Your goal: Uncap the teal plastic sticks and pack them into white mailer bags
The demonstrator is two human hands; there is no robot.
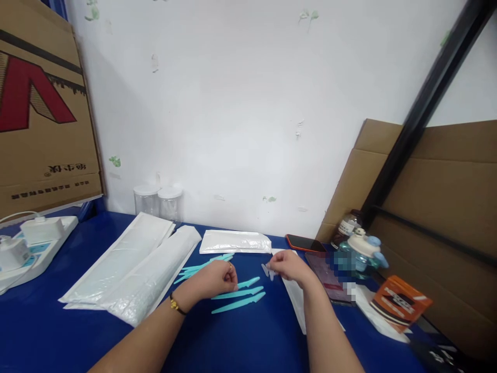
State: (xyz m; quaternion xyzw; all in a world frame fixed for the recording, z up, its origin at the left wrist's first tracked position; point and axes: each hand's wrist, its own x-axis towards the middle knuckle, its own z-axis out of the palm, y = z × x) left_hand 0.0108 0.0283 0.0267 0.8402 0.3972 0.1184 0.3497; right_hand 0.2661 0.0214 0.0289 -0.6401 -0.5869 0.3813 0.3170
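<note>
Three teal blades (238,303) lie side by side on our worktop (217,342), spaced apart, probably so each can be lifted singly. Behind and left of them: a loose pile (194,269) of the same; overlapped and partly covered, so we can't count it. Our left hand (217,280) is over the row, fingers curled down at the farthest blade; can't tell if they grip it or only touch. Our right hand (289,267) pinches small clear pieces (271,275) by fingertip, likely because they're too small for a fuller grip; we make out two, maybe more.

Other counts: two white packs (155,274) at left, maybe another layer under; one short pack (235,242) behind the blades; two lidded jars (170,204); one phone (305,243); one orange pouch (402,303), right.
</note>
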